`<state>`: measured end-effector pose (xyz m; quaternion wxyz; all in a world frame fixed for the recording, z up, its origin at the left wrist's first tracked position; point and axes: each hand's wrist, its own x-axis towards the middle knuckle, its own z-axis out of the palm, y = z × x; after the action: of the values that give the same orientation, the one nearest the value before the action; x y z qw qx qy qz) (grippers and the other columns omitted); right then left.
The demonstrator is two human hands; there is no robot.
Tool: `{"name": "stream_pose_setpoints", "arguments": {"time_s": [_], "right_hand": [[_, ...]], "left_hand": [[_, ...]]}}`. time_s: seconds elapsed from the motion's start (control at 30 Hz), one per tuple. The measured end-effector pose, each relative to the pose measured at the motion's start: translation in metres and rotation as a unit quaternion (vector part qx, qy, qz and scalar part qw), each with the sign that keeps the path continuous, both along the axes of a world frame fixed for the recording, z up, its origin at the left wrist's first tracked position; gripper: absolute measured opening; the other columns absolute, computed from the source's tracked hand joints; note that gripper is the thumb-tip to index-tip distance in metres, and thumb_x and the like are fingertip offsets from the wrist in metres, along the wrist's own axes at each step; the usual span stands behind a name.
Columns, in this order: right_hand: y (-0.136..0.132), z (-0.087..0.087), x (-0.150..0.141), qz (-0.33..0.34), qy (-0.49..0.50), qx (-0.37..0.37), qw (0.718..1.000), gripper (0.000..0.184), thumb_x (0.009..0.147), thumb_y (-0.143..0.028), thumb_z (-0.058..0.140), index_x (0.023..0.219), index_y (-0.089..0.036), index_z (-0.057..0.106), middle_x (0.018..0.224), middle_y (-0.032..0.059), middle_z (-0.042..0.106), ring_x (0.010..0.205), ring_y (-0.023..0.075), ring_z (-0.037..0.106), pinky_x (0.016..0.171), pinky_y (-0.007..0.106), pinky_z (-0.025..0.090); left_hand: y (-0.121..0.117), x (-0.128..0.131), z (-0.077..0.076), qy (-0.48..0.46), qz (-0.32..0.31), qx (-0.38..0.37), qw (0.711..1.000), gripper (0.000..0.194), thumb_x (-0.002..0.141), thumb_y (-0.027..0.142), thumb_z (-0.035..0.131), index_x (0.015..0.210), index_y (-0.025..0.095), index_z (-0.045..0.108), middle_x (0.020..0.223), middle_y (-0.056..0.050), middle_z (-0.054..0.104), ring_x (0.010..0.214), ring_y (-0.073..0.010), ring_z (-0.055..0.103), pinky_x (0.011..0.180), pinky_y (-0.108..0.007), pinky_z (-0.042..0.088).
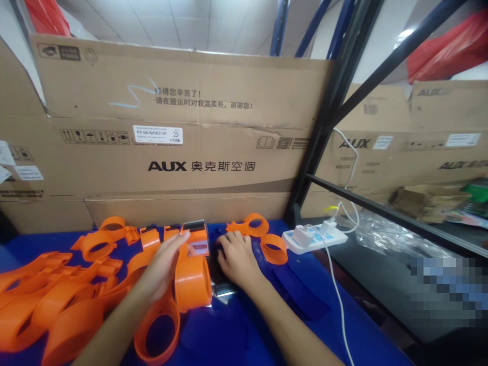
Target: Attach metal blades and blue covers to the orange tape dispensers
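Observation:
My left hand (164,264) is closed around an orange tape dispenser (193,282), whose round hub hangs toward me and whose dark-edged head points away. Just to its right, my right hand (237,256) rests with curled fingers over a dark object (218,269) on the blue tabletop (263,315). Whatever is under those fingers is mostly hidden. Another orange dispenser ring (157,330) lies below my left wrist. Beyond my right hand are an orange dispenser (255,224) and a separate orange ring (273,249).
Many orange dispensers (57,305) are heaped at the left. A white power strip (314,238) with plugs and a trailing cable (335,295) lies at the right. Large cardboard boxes (206,183) stand behind, beside a black metal frame (324,132). Clear plastic wrap (396,234) lies beyond it.

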<state>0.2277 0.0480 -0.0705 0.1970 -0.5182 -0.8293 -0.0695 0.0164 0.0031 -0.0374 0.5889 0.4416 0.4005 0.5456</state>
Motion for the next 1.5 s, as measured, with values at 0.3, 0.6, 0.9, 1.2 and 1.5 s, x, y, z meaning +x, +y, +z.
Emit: {"name": "stream_pose_setpoints", "arguments": {"time_s": [0.3,0.6,0.9,1.2,1.5], "right_hand": [[-0.006,0.015,0.0,0.101,0.414,-0.007,0.905,0.017,0.088,-0.02,0.06,0.105,-0.022,0.064,0.103,0.0076,0.068,0.093,0.0231,0.062,0.086,0.037,0.05],[-0.012,0.015,-0.012,0.199,0.606,-0.107,0.763,0.036,0.087,-0.02,0.065,0.123,-0.025,0.063,0.115,0.0068,0.068,0.098,0.0196,0.066,0.087,0.033,0.054],[-0.018,0.017,-0.014,0.188,0.564,-0.12,0.795,0.027,0.088,-0.019,0.063,0.113,-0.023,0.07,0.113,0.0068,0.073,0.104,0.0234,0.068,0.093,0.039,0.055],[-0.014,0.024,-0.007,0.14,0.649,-0.138,0.735,0.018,0.084,-0.029,0.071,0.1,-0.021,0.072,0.091,0.0032,0.071,0.073,0.018,0.068,0.067,0.03,0.056],[-0.02,0.026,-0.013,0.13,0.671,-0.166,0.711,0.032,0.082,-0.04,0.081,0.106,-0.02,0.072,0.082,0.0018,0.071,0.052,0.0109,0.057,0.045,0.023,0.047]], "left_hand": [[-0.001,-0.001,-0.001,-0.003,-0.026,-0.032,0.999,0.045,0.086,0.059,0.067,0.075,0.016,0.069,0.075,-0.006,0.067,0.064,-0.0167,0.062,0.06,-0.026,0.047],[-0.004,0.003,0.002,0.01,-0.051,-0.027,0.998,0.025,0.085,0.042,0.072,0.095,0.02,0.066,0.087,-0.004,0.071,0.071,-0.0165,0.065,0.069,-0.027,0.051],[-0.005,0.006,0.002,0.02,-0.054,-0.022,0.998,0.033,0.079,0.021,0.067,0.112,0.021,0.062,0.083,-0.001,0.072,0.071,-0.0174,0.066,0.07,-0.028,0.05],[-0.002,0.007,-0.004,0.012,-0.036,-0.022,0.999,0.034,0.081,0.03,0.075,0.111,0.024,0.06,0.075,0.003,0.064,0.066,-0.0133,0.06,0.066,-0.025,0.047],[0.004,0.006,-0.013,0.125,-0.022,0.032,0.991,0.034,0.088,0.046,0.071,0.111,0.023,0.06,0.079,0.002,0.062,0.058,-0.0122,0.06,0.06,-0.026,0.048]]}}
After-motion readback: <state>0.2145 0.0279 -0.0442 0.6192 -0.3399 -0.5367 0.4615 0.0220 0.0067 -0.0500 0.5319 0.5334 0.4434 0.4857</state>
